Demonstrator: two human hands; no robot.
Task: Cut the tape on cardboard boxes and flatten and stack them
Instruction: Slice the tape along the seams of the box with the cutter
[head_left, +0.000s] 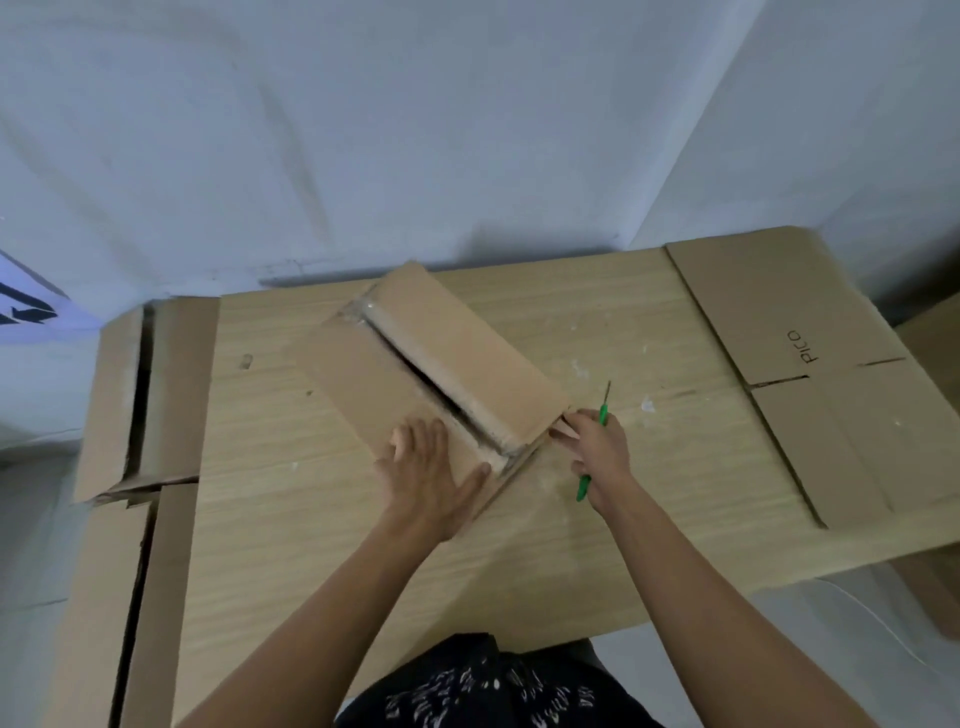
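Observation:
A brown cardboard box (415, 358) lies at an angle in the middle of the wooden table (322, 519). Its top seam is slit open, and the right flap stands raised a little over a dark gap. My left hand (428, 475) presses flat on the near left flap with fingers spread. My right hand (597, 452) grips a green-handled cutter (602, 415) at the box's near right corner, blade pointing away from me. The fingertips of that hand touch the edge of the corner flap.
A flattened box marked PICO (810, 364) lies on the table's right end. Flattened cardboard (135, 415) hangs along the left edge. White cloth covers the wall behind. Bits of white tape debris dot the tabletop near the cutter.

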